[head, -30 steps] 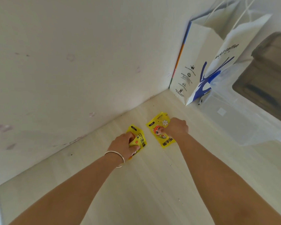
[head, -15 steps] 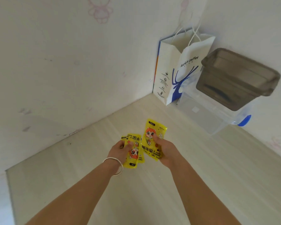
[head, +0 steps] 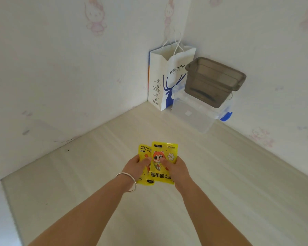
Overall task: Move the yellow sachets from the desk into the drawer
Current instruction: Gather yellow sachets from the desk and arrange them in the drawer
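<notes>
Both hands hold yellow sachets above the pale wooden desk (head: 220,183). My right hand (head: 178,168) pinches a front sachet (head: 164,151) printed with a red-haired cartoon figure and a white flower. My left hand (head: 136,166), with a silver bangle on its wrist, grips the yellow sachets (head: 144,152) behind and to the left of it, partly covered by the front one. The sachets overlap between my two thumbs. No drawer is in view.
A white paper bag (head: 167,80) with a blue deer print stands in the far corner. Beside it a smoky grey plastic box (head: 213,80) sits on a clear plastic box (head: 194,114) with a blue clip. Walls close the desk on the left and back.
Both hands lifted the sachets off the desk and drew them toward me. They now hold them overlapping, with the right-hand sachet in front.
</notes>
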